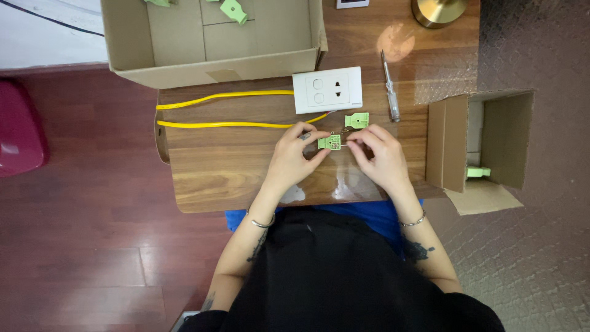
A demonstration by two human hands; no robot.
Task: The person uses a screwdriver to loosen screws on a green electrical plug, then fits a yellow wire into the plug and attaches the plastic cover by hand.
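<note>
Both hands meet over the wooden table (233,166): left hand (294,155) fingers pinch a small green part (330,142), right hand (381,154) fingertips closed at its 3 o'clock edge. Another green piece (356,120) lies at 1 o'clock, white socket plate (327,90) at 12, screwdriver (389,87) beyond.

Head view, straight down over table (203,178)

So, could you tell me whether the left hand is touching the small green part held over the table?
Touching. The head view shows the left hand with fingertips pinching the left edge of the small green part, no gap between them.
</note>
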